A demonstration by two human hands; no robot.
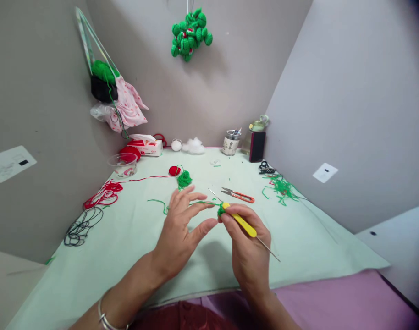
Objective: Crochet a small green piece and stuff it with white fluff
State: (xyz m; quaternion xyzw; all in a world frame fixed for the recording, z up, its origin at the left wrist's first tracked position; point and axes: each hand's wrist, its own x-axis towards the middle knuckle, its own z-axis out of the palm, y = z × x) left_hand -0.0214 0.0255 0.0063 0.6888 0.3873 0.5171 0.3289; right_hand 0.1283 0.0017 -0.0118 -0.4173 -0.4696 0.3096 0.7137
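My right hand [250,240] grips a crochet hook [242,223] with a yellow handle, its metal tip pointing up and left. Against the hook, pinched at my right fingertips, is a small green crochet piece [221,211]. To the left, my left hand [182,224] has its fingers stretched and spread. Green yarn [203,202] runs from the piece across the left fingers, and the left thumb tip is close to the piece. Whether it touches is unclear. Beyond my hands lie orange-handled thread snips [240,195], a green yarn bundle [184,179] and a red yarn ball [174,170].
Red yarn [104,193] and black cord [82,227] lie at left, near a clear plastic bowl [123,166]. Green scraps [283,189] and black scissors [266,167] lie right. At the back stand a tissue box [149,146], pen tin [231,143] and phone [257,146].
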